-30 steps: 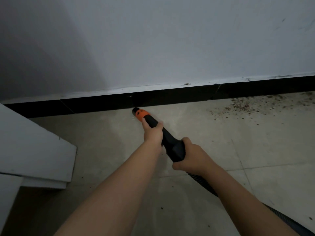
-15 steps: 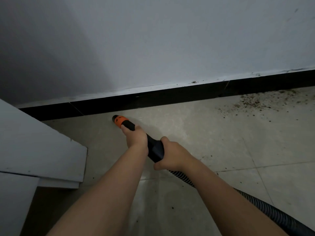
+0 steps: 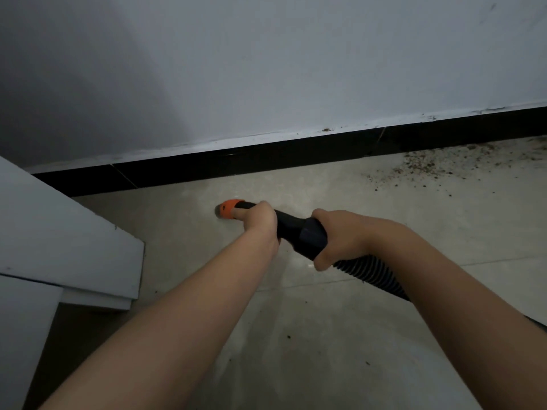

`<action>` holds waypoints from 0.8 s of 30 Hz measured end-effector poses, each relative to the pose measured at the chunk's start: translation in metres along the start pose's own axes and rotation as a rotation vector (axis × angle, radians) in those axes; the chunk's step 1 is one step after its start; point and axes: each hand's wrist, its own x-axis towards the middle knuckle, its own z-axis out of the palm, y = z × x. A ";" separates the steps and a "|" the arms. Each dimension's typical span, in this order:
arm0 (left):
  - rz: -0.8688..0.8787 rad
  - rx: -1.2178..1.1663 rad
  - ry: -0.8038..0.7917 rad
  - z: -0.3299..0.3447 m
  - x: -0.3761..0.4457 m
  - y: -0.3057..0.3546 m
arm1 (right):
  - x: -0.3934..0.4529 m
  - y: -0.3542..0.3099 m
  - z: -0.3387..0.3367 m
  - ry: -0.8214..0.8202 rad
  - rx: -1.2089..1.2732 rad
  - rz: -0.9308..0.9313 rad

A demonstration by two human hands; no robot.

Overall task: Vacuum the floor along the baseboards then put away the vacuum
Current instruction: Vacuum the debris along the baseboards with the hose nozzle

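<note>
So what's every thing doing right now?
Left hand: grips black vacuum wand near its orange tip.
Right hand: grips wand by ribbed black hose.
Orange tip: low over grey tiled floor.
Brown crumbs: scattered by black baseboard.

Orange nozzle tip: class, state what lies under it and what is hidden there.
Under the orange nozzle tip lies pale floor tile, held there by left hand and right hand. The spot beneath its mouth is covered.

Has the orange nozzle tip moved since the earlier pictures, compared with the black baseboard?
Yes. The orange nozzle tip has drawn back from the black baseboard, toward the person, and now sits over open floor.
</note>
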 end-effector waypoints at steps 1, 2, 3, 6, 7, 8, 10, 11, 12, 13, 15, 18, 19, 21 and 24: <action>-0.006 0.002 -0.038 0.004 -0.005 -0.003 | -0.006 0.003 0.000 0.025 -0.021 0.010; 0.006 0.009 -0.072 0.007 -0.008 -0.006 | -0.012 0.005 0.002 0.053 -0.037 0.013; 0.029 0.018 -0.104 0.011 -0.010 -0.010 | -0.018 0.008 0.005 0.078 -0.049 0.012; 0.081 0.066 -0.183 0.019 -0.020 -0.026 | -0.035 0.021 0.015 0.102 -0.083 0.018; 0.078 0.074 -0.199 0.022 -0.022 -0.033 | -0.040 0.026 0.017 0.097 -0.080 0.027; 0.076 0.084 -0.203 0.026 -0.026 -0.038 | -0.045 0.031 0.017 0.090 -0.068 0.036; 0.077 0.096 -0.182 0.033 -0.036 -0.048 | -0.055 0.041 0.014 0.074 -0.041 0.047; 0.077 0.095 -0.162 0.037 -0.041 -0.052 | -0.060 0.045 0.011 0.066 -0.036 0.051; 0.073 0.093 -0.140 0.041 -0.046 -0.055 | -0.065 0.048 0.008 0.057 -0.037 0.054; 0.069 0.091 -0.121 0.044 -0.050 -0.059 | -0.070 0.050 0.005 0.049 -0.040 0.056; 0.072 0.103 -0.095 0.048 -0.058 -0.065 | -0.078 0.053 0.001 0.033 -0.045 0.064; 0.098 0.131 -0.081 0.051 -0.063 -0.072 | -0.085 0.057 0.002 0.020 -0.047 0.077; 0.108 0.139 -0.076 0.051 -0.065 -0.073 | -0.086 0.057 0.003 0.019 -0.048 0.082; 0.132 0.166 -0.071 0.053 -0.069 -0.076 | -0.090 0.059 0.004 0.020 -0.049 0.094; 0.156 0.250 -0.075 0.060 -0.077 -0.079 | -0.101 0.064 0.002 0.023 -0.046 0.128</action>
